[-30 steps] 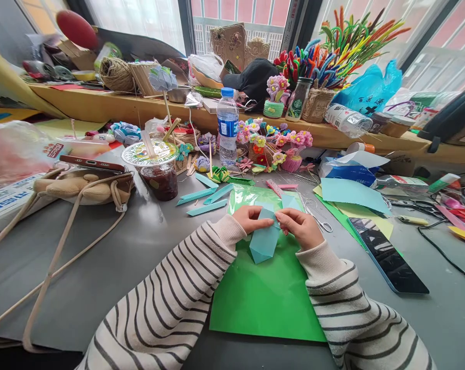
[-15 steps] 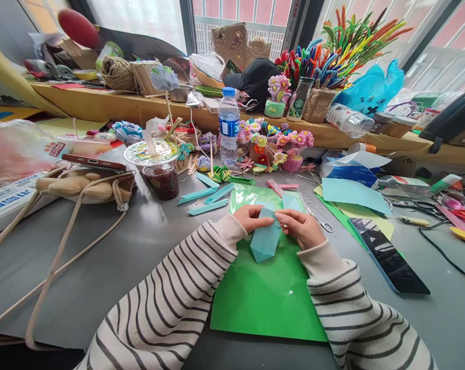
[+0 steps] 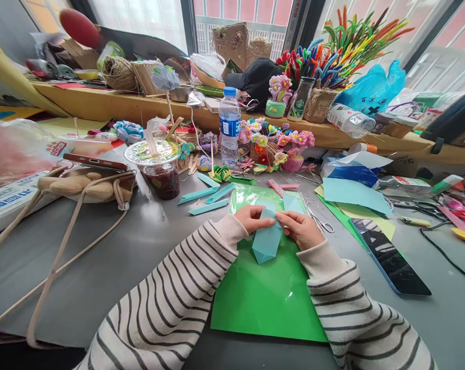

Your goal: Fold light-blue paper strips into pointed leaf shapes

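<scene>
Folded blue paper [image 3: 266, 244] pinched at upper end by left hand [image 3: 253, 219] and right hand [image 3: 301, 228], centre of frame, presumably so fold is steadied; green sheet [image 3: 269, 308] laid beneath, likely as backing.

Left hand [image 3: 252, 219], right hand [image 3: 302, 228]: one each. Held blue paper [image 3: 266, 245]: one. Loose blue strips [image 3: 208, 207]: four. Phones [image 3: 390, 257]: two. Lidded drink cup [image 3: 163, 180]: one. Black cap [image 3: 257, 77]: one.

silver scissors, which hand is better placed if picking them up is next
Probably the right hand: the silver scissors lie close beside it, on its outer side; the left hand is farther off, across the blue paper. Both hands hold that paper, so the right would likely let go first.
</scene>
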### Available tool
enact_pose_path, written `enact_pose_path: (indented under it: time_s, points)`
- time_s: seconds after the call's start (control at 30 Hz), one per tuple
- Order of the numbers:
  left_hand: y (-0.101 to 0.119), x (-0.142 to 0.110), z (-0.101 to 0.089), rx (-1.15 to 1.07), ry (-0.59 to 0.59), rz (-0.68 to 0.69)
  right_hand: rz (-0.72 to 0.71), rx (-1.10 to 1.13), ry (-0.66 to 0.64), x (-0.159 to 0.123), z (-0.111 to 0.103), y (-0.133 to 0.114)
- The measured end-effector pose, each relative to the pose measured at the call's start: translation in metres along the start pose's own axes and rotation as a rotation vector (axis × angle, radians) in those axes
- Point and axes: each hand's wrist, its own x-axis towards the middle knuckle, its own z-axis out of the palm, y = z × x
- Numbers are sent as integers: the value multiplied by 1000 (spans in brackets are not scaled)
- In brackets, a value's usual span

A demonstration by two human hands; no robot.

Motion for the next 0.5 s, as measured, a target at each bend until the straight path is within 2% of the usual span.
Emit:
enact_pose_path:
  time_s: [0.23,0.5]
  points:
    - [2,-1,1,-68,30,-5,-9,-2,54,0,0,-1]
    - [0,1,1,-23,63,3,6,-17,8,2,-3,-1]
